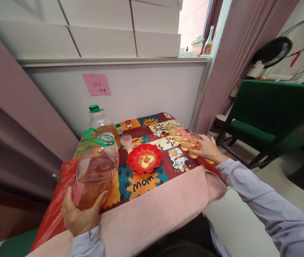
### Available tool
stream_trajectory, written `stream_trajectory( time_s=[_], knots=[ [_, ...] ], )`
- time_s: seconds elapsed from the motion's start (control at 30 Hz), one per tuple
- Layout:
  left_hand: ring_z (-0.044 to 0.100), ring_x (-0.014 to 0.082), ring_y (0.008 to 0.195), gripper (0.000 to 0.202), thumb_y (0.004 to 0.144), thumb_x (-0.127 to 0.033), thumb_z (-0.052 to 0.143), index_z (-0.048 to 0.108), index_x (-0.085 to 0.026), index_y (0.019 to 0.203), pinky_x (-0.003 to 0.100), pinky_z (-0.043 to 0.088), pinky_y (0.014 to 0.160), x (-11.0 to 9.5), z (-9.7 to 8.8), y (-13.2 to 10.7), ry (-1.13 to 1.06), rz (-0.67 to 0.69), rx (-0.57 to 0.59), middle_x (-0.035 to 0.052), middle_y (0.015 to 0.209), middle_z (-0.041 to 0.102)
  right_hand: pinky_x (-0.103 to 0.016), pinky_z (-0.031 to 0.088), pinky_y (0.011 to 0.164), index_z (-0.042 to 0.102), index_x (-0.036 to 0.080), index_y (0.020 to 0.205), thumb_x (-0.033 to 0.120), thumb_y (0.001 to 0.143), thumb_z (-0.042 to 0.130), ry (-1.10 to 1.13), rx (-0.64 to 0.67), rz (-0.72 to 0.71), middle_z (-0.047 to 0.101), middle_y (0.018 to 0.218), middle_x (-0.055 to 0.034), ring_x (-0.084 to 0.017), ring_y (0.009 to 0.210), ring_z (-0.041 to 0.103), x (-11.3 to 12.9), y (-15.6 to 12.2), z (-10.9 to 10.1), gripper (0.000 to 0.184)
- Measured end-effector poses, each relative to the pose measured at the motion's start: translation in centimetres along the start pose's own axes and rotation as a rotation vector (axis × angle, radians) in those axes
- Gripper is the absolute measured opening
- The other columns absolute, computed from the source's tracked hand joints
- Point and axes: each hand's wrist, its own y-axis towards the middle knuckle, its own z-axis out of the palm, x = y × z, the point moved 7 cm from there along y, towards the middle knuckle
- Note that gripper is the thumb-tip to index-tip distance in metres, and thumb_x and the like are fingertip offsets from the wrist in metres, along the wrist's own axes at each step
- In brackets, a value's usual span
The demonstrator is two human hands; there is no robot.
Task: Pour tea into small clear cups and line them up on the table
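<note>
The open jug [96,167] of amber liquid leans at the front left corner of the counter [141,184], your left grip [80,214] closed around its base. At the right edge, your right grip [208,148] is wrapped around a filled cup [194,149], the nearest of a cluster of small cups [180,134]. Between the two lies a red dish [144,157]. Behind the jug stand an empty cup [126,141] and a capped bottle [100,121].
</note>
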Motion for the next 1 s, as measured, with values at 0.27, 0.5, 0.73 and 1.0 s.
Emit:
stream_trajectory(
  time_s=[0.27,0.5,0.73,1.0],
  knots=[
    [0.059,0.0409,0.137,0.117,0.061,-0.074,0.085,0.051,-0.012,0.153,0.055,0.043,0.118,-0.2,-1.0,-0.3,0.000,-0.005,-0.086,0.0233,0.148,0.062,-0.068,0.041,0.112,0.073,0.022,0.129,0.063,0.091,0.063,0.111,-0.240,-0.137,0.066,0.141,-0.0199,-0.040,0.131,0.061,4.3,-0.1,-3.7,0.056],
    [0.060,0.0377,0.137,0.108,0.069,-0.071,0.085,0.049,-0.016,0.155,0.054,0.046,0.117,0.0,-1.5,-0.6,0.003,0.076,-0.095,0.0217,0.148,0.062,-0.038,0.054,0.094,0.079,0.027,0.110,0.041,0.103,0.062,0.443,-0.151,-0.503,0.078,0.113,-0.0080,-0.025,0.102,0.072,23.8,3.3,-3.6,0.024],
    [0.061,0.0381,0.135,0.107,0.070,-0.072,0.083,0.047,-0.020,0.156,0.054,0.049,0.114,0.4,-1.7,-0.7,0.015,0.086,-0.104,0.0204,0.147,0.063,-0.032,0.054,0.086,0.073,0.025,0.130,0.027,0.097,0.068,0.235,0.103,-0.570,0.067,0.136,-0.0107,-0.025,0.109,0.071,35.4,9.6,3.8,0.033],
    [0.061,0.0387,0.135,0.108,0.070,-0.069,0.085,0.045,-0.019,0.158,0.055,0.049,0.113,0.7,-1.7,-0.7,0.019,0.096,-0.109,0.0213,0.146,0.063,-0.030,0.049,0.083,0.081,0.024,0.098,0.017,0.098,0.062,0.173,0.142,-0.598,0.078,0.109,-0.0081,-0.024,0.102,0.071,36.5,12.6,6.5,0.021]
  ],
)
